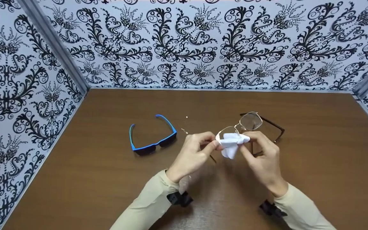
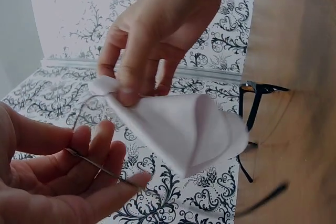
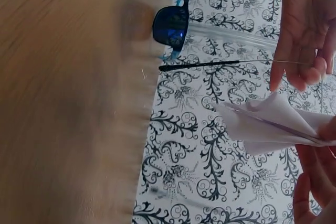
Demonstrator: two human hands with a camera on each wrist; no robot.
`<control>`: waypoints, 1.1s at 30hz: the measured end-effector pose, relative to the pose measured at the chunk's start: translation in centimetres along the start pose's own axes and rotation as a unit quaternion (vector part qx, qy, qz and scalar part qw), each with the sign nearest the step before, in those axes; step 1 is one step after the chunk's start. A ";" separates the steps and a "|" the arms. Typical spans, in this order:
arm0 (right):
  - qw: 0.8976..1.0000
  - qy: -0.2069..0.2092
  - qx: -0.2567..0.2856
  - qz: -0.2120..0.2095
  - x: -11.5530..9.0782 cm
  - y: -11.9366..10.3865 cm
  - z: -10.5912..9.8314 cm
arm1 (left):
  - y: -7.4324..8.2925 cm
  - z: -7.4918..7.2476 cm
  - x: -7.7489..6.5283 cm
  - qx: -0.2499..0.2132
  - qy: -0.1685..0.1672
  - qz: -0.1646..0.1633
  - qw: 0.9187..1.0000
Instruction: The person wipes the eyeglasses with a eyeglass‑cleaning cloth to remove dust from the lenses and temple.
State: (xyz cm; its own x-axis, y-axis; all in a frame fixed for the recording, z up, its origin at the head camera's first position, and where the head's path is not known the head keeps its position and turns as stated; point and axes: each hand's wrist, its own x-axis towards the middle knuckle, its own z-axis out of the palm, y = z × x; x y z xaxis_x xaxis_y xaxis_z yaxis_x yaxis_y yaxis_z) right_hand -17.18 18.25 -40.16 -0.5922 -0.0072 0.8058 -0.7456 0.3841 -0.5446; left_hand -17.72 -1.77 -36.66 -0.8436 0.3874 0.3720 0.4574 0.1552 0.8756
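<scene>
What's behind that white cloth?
Part of the metal-framed eyeglasses: in the head view, one rim's top shows above the white cloth. The lower part of that side is covered, so I can't see it.

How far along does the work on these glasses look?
Done: the thin-framed glasses are up off the table, with the white cloth partly over one lens. In hand: the left hand holds them while the right hand pinches the cloth, apparently wiping. Possibly left: the uncovered other lens, plus the blue sunglasses and dark-framed glasses lying on the table; whether those were wiped cannot be told.
</scene>
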 end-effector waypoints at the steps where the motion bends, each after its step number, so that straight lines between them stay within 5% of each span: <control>1: 1.000 0.007 0.007 0.002 0.1 -0.1 0.2 | 0.0 0.0 0.0 0.002 -0.001 0.000 1.000; 12: 0.999 0.023 -0.034 -0.011 1.6 -1.1 1.1 | -0.7 0.5 0.0 0.001 0.018 0.037 0.999; 18: 0.998 -0.008 -0.061 -0.015 2.0 -0.7 1.4 | -1.0 0.7 0.2 0.066 0.050 0.038 0.996; 26: 0.991 -0.072 -0.104 -0.035 2.0 -0.3 1.8 | -2.1 0.9 0.3 0.258 0.122 0.040 0.957; 33: 0.978 -0.128 -0.163 -0.032 2.2 -0.3 2.2 | -2.7 1.1 0.2 0.297 0.103 -0.042 0.948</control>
State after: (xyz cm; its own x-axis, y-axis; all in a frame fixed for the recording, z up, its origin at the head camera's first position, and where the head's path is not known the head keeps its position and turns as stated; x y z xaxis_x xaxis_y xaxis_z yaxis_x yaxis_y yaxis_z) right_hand -18.90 16.12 -38.74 -0.6366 -0.2559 0.7275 -0.6707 0.6493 -0.3585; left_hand -18.85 -1.13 -39.28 -0.8928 0.1746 0.4153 0.4129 0.6861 0.5990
